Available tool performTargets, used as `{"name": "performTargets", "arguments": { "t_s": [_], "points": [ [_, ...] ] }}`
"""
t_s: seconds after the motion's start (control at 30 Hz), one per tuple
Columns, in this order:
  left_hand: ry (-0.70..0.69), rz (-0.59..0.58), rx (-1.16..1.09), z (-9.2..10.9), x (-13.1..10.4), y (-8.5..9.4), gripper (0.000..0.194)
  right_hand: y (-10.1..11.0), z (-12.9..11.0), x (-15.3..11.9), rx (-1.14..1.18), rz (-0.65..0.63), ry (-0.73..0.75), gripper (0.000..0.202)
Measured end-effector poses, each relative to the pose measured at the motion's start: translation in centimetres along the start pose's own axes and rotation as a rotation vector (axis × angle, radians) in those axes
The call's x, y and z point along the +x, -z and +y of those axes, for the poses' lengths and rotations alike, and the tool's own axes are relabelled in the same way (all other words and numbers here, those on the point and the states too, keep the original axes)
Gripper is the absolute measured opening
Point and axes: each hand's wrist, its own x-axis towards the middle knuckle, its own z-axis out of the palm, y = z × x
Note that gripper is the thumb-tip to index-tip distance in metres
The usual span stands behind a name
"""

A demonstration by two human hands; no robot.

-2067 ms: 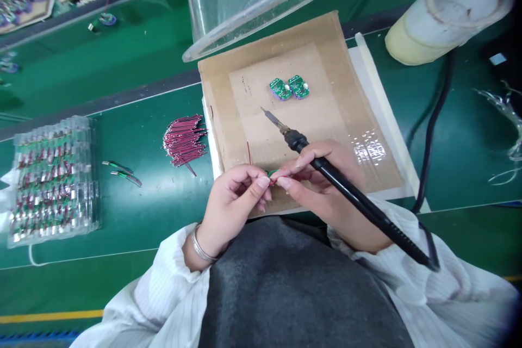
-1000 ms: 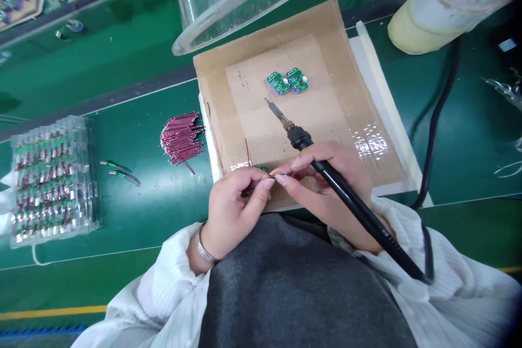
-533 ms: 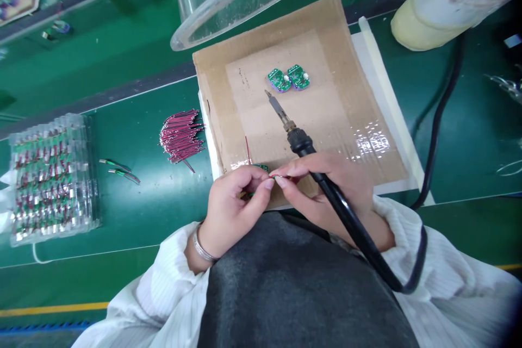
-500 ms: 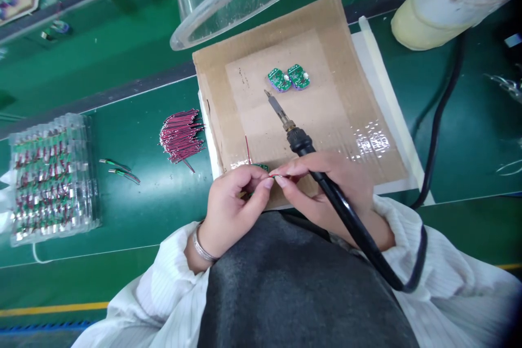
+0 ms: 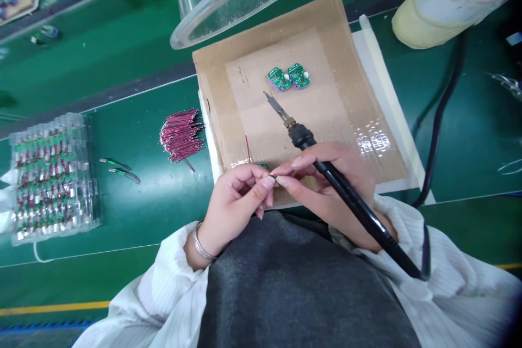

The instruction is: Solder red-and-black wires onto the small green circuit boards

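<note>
My left hand [image 5: 238, 193] is closed in a pinch on a thin red-and-green wire [image 5: 274, 176], mostly hidden by the fingertips. Thumb and forefinger of my right hand [image 5: 334, 190] meet the wire's other side. That hand also grips a black soldering iron [image 5: 300, 135], its tip pointing up and left over a cardboard sheet [image 5: 326, 114]. Just beyond my fingers, a partly hidden green circuit board [image 5: 263, 166] lies on the cardboard, and a red wire [image 5: 247, 148] stands out near it. Two more circuit boards [image 5: 279, 79] lie side by side past the iron's tip.
Left of the cardboard lies a heap of red-and-black wires [image 5: 181, 136]. Farther left are loose wired parts [image 5: 124, 174] and stacked clear trays [image 5: 55, 176] of them. A clear plastic hood [image 5: 244, 16] hangs above the far edge; a whitish cylinder [image 5: 432, 16] stands at right.
The right hand and soldering iron have shifted slightly, with the handle's rear end lower and farther right. My left fingers have curled differently around the wire, less of which shows now.
</note>
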Motion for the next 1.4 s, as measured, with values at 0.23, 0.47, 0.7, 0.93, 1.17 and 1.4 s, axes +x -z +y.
{"name": "performTargets", "arguments": {
  "t_s": [0.23,0.47,0.7,0.93,1.17,1.4],
  "points": [
    [-0.079,0.063,0.236,0.3,-0.2,-0.1,0.02,0.3,-0.3,0.3,-0.199,-0.029,0.019,0.013],
    [-0.313,0.172,0.575,0.3,-0.4,-0.3,0.016,0.0,-0.2,0.1,-0.102,-0.019,0.005,0.014],
    [-0.4,0.238,0.665,0.1,-0.2,-0.3,0.01,0.0,-0.3,0.1,-0.087,-0.044,0.003,0.016],
    [-0.557,0.251,0.786,0.4,-0.1,-0.4,0.008,-0.6,0.5,-0.8,0.268,0.003,-0.141,0.032],
    [-0.493,0.152,0.693,0.7,-0.1,-0.3,0.008,-0.2,0.1,-0.7,0.288,-0.02,-0.171,0.029],
    [-0.336,0.043,0.491,0.9,-0.2,-0.1,0.014,0.1,-0.2,-0.4,0.251,-0.039,-0.171,0.025]
  ]
}}
